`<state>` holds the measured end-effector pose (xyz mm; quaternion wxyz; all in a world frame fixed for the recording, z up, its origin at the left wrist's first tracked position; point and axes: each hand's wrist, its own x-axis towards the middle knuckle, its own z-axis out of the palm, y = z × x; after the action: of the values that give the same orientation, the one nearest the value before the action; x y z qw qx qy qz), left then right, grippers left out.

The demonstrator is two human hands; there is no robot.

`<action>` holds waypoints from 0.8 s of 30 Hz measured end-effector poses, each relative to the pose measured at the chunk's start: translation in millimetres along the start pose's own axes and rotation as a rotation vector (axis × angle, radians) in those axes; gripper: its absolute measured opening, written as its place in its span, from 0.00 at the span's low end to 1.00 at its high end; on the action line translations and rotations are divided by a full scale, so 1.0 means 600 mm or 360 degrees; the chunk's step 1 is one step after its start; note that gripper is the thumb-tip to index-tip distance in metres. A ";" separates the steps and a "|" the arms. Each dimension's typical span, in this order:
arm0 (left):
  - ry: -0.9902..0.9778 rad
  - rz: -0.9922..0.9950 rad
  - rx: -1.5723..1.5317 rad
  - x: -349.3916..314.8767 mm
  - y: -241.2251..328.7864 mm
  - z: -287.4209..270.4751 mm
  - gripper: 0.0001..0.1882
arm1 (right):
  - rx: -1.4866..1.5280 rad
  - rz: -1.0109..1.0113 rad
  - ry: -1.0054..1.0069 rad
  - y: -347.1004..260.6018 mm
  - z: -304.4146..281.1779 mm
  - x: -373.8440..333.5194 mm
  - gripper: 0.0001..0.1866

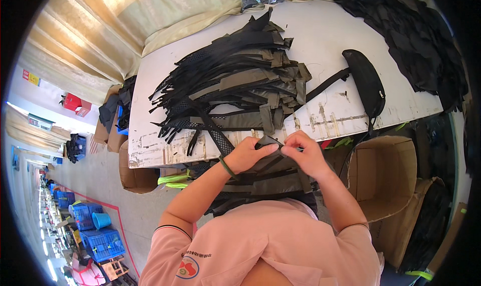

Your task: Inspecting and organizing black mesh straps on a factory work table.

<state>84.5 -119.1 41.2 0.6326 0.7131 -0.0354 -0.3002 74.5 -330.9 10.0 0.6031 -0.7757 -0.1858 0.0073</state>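
Observation:
At the near edge of the white table (150,144), my left hand (245,155) is closed on the end of a dark grey fabric strap (268,141), thumb on top. My right hand (304,154) pinches the same end from the other side, fingertips together. A black mesh length (219,138) runs from the pile to my left hand. Just beyond my hands lies a big pile of black and grey fabric straps (225,80), many with mesh parts. More dark straps (265,184) lie across my lap. To the right rests a curved black pouch (364,78) with a strap.
An open cardboard box (383,173) stands at my right, another box (135,173) under the table's left corner. Black fabric pieces (406,40) are heaped at the far right. Beige curtains (90,30) hang behind the table. Blue crates (102,243) stand on the floor at left.

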 end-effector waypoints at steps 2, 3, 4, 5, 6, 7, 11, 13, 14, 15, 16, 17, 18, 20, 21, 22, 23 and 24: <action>0.0023 -0.0005 0.0073 0.001 0.007 0.001 0.17 | 0.0631 0.0460 0.0031 0.003 -0.005 0.002 0.07; 0.0028 -0.0010 0.0073 0.000 0.006 -0.003 0.17 | 0.0637 0.0462 0.0026 -0.011 -0.004 0.006 0.07; -0.0044 0.0026 0.0178 -0.001 0.006 -0.008 0.18 | 0.0654 0.0505 -0.0137 -0.037 -0.008 0.011 0.07; -0.0117 0.0063 0.0283 -0.004 0.007 -0.013 0.19 | 0.0670 0.0547 -0.0299 -0.051 -0.009 0.014 0.08; -0.0121 0.0065 0.0284 -0.007 0.005 -0.016 0.19 | 0.0613 0.0541 -0.0479 -0.045 -0.005 0.014 0.08; -0.0272 0.0125 0.0310 -0.014 0.002 -0.018 0.19 | 0.0611 0.0541 -0.0475 -0.046 -0.011 0.010 0.08; -0.0471 0.0872 0.1451 -0.038 -0.042 -0.071 0.24 | 0.0781 0.0598 -0.0246 -0.058 -0.064 -0.005 0.05; -0.0589 0.0186 0.1494 -0.079 -0.041 -0.109 0.23 | 0.0854 0.0689 -0.0162 -0.043 -0.102 -0.018 0.06; -0.0607 0.0130 0.1406 -0.103 -0.051 -0.132 0.23 | 0.0854 0.0685 -0.0161 -0.026 -0.118 -0.030 0.06; -0.0622 0.0073 0.1316 -0.124 -0.063 -0.151 0.23 | 0.0588 0.0845 -0.0310 -0.001 -0.129 -0.047 0.07; -0.0623 0.0071 0.1313 -0.139 -0.065 -0.158 0.23 | 0.0316 0.1005 -0.0456 0.017 -0.134 -0.062 0.09; -0.0857 -0.0212 0.1414 -0.152 -0.064 -0.162 0.22 | 0.0317 0.1007 -0.0459 0.023 -0.132 -0.074 0.09; -0.1082 -0.0501 0.1500 -0.161 -0.064 -0.165 0.22 | 0.0000 0.1130 -0.0801 0.026 -0.127 -0.084 0.10; -0.1124 -0.0544 0.1608 -0.159 -0.068 -0.157 0.23 | -0.0331 0.1231 -0.1151 0.025 -0.129 -0.085 0.11; -0.1174 -0.0584 0.1728 -0.156 -0.067 -0.150 0.24 | -0.0441 0.1225 -0.1183 0.020 -0.135 -0.079 0.12; -0.0923 -0.0434 0.1674 -0.145 -0.061 -0.146 0.21 | -0.0553 0.1220 -0.1213 0.017 -0.138 -0.070 0.14; -0.0674 -0.0284 0.1614 -0.129 -0.052 -0.142 0.19 | -0.0556 0.1212 -0.1216 0.016 -0.134 -0.056 0.14; -0.0301 -0.0060 0.1555 -0.109 -0.054 -0.136 0.18 | -0.0845 0.0905 -0.0915 0.012 -0.127 -0.035 0.15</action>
<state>59.1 -12.8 38.0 0.2131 0.8963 -0.2162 -0.3234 74.8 -409.8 19.7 0.2826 -0.8894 -0.1209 0.3383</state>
